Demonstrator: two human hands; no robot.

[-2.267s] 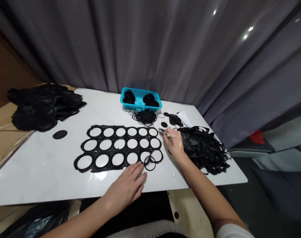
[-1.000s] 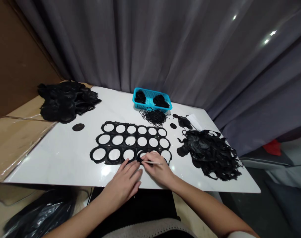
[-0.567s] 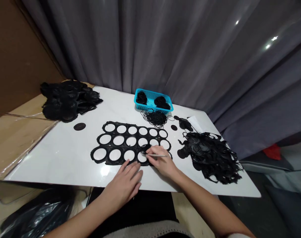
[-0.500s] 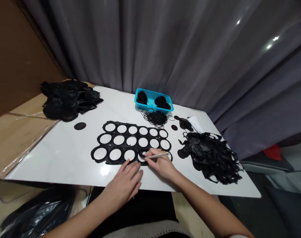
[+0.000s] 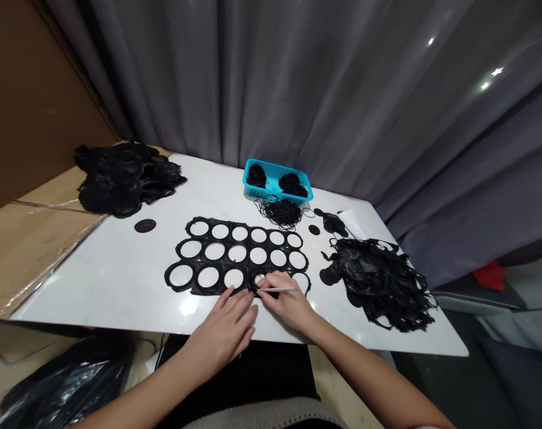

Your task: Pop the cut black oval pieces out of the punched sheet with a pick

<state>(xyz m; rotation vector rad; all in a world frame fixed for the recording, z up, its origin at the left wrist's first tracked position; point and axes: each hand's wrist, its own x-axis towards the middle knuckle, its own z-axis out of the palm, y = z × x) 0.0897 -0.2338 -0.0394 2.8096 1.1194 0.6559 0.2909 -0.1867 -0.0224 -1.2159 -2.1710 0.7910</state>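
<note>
A black rubber-like sheet [image 5: 226, 262] with rows of round holes lies flat on the white table. My left hand [image 5: 230, 319] rests at its near edge, fingers stretched out and holding nothing. In my right hand [image 5: 289, 301] a thin, pale, pen-like tool [image 5: 277, 289] is pinched, its tip pointing left at the near rim of a hole in the front row. The fingers partly cover that hole and its neighbour, so the exact contact at the tip is too small to make out.
Tangled black scraps [image 5: 382, 286] lie to the right, a stack of black sheets [image 5: 123, 179] to the left. Behind are a heap of thin black rings [image 5: 282, 213] and a blue basket [image 5: 277, 164] with black bundles. A black disc [image 5: 145, 226] lies near the stack.
My right hand has turned slightly, and the tool's tip has moved from inside the hole to its near rim. My left hand stays in place.
</note>
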